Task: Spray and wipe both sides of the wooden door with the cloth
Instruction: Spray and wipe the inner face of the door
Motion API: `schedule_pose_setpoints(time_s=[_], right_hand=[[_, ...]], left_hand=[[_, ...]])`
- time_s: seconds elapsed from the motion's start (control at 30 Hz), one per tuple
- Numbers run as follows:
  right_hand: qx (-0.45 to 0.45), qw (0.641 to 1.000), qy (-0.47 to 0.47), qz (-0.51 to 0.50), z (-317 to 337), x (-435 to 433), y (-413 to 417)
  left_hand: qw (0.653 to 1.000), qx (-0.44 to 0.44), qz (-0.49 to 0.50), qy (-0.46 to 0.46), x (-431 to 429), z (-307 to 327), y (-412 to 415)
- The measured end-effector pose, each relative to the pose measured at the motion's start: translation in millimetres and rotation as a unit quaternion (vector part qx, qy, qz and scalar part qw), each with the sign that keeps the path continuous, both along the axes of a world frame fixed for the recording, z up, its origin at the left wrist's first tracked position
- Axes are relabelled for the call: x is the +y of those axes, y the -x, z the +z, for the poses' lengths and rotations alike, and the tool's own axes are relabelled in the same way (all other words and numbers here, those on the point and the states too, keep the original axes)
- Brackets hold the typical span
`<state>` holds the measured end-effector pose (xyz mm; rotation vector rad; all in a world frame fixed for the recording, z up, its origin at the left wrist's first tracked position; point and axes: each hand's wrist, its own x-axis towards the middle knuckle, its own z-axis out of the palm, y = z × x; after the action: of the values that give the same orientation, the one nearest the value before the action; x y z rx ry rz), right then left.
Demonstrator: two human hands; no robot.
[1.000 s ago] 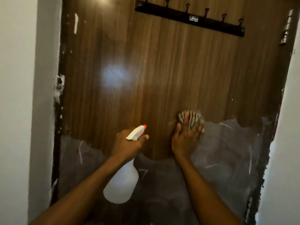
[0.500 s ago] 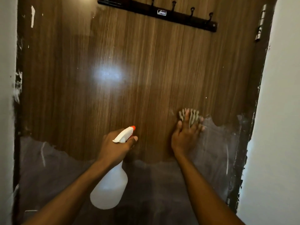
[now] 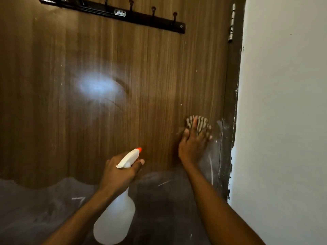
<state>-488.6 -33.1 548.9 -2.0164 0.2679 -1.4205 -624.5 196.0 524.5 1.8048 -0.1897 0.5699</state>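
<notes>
- At the hinge side of a closed wooden door [image 3: 123, 85], a person's right hand [image 3: 192, 147] presses a striped cloth [image 3: 200, 122] flat to the panel, fingers [image 3: 194, 124] spread over the fabric, which bunches out above the fingertips.
- The left hand [image 3: 118, 172] is wrapped around the neck of a white spray bottle [image 3: 115, 220], one finger at the trigger; the orange nozzle tip [image 3: 139, 149] points up and toward the wood, just left of the cloth.
- The cloth sits low and right on the door, near the dark frame [image 3: 231, 103] and below the hinge [image 3: 232, 23]. Most of the unwiped panel lies up and left of it, so the next stroke looks likely to run that way, and the right hand is the one placed for it.
- The door stands upright, grain vertical, glossy brown with a bright glare patch at mid-left. A cloudy grey film with ragged upper edge and pale scratches covers its lower part.
- A black hook rail [image 3: 123, 13] crosses the top; a white wall [image 3: 283, 103] flanks the right.
</notes>
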Motion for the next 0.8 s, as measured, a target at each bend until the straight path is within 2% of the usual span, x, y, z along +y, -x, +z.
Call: schedule_pose_setpoints(time_s=[0.03, 0.1, 0.2, 0.23, 0.27, 0.33, 0.4, 0.5, 0.57, 0.63, 0.67, 0.73, 0.77, 0.8], right_hand=[[0.006, 1.0, -0.003, 0.004, 22, 3, 1], [-0.006, 0.995, 0.1, 0.002, 39, 20, 1], [-0.061, 0.945, 0.321, 0.027, -10, 28, -2], [-0.061, 0.931, 0.357, 0.037, -42, 18, -1], [-0.049, 0.931, 0.359, 0.042, -78, 4, -1], [-0.018, 0.952, 0.305, 0.017, -138, -35, 7], [0.01, 0.976, 0.216, -0.005, -155, -64, 10], [0.029, 0.999, 0.04, -0.006, -98, -83, -7], [0.021, 1.0, -0.023, 0.003, -38, -86, -17], [0.007, 1.0, 0.011, -0.002, -2, -80, -18], [-0.013, 0.997, 0.073, -0.012, 1, -75, -16], [-0.047, 0.969, 0.243, 0.003, -26, -73, -11], [-0.055, 0.954, 0.293, 0.027, -49, -79, -7], [-0.055, 0.95, 0.304, 0.044, -73, -92, -5]], left_hand=[[1.0, -0.001, 0.001, -0.001, -7, 1, -1], [1.0, -0.005, 0.007, -0.016, -20, 5, 0], [0.999, -0.025, 0.019, -0.042, -44, 5, 2], [0.998, -0.029, 0.023, -0.049, -51, 3, 5], [0.998, -0.028, 0.027, -0.05, -57, -1, 6], [0.999, -0.012, 0.027, -0.043, -69, -10, 7], [0.999, 0.011, 0.018, -0.033, -79, -17, 7], [0.999, 0.025, -0.031, 0.024, -95, -17, 7], [0.999, 0.021, -0.045, 0.017, -104, -13, 4], [0.998, 0.022, -0.06, -0.015, -110, -9, 2], [0.998, 0.016, -0.065, -0.02, -112, -8, 0], [0.997, -0.005, -0.064, -0.033, -116, -11, -3], [0.997, -0.012, -0.064, -0.041, -118, -12, -3], [0.997, -0.005, -0.064, -0.042, -122, -15, -3]])
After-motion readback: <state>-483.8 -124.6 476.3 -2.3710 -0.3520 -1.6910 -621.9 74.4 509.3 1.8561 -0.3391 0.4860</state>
